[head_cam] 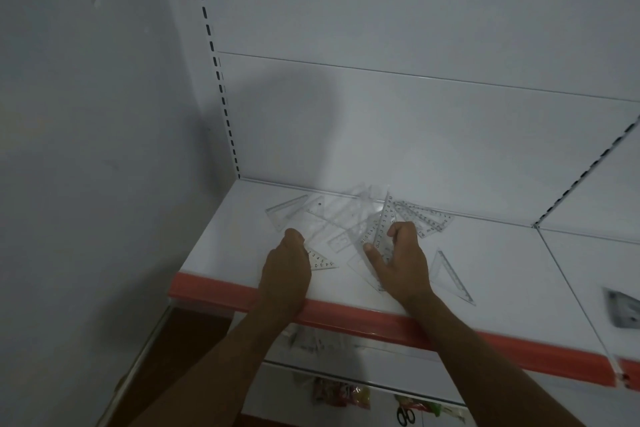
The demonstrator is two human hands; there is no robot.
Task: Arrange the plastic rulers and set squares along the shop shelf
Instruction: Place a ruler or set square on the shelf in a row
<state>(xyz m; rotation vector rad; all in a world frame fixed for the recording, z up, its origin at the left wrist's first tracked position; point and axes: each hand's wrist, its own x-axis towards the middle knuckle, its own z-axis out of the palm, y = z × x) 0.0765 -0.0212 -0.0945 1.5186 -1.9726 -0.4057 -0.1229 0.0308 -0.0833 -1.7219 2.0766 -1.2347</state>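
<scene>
Right hand [401, 260] pinches a clear set square [383, 225], tilted up off the white shelf [502, 274]. Left hand [289, 263], fingers curled, grips a small set square [320, 261] lying flat just right of it. Loose heap of clear rulers and set squares [332, 215] beyond both hands. Another set square [450, 274] lies right of the right hand.

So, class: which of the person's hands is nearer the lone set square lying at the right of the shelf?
Right. The right hand lies just left of that set square; the left hand is farther left, beyond the pile.
</scene>
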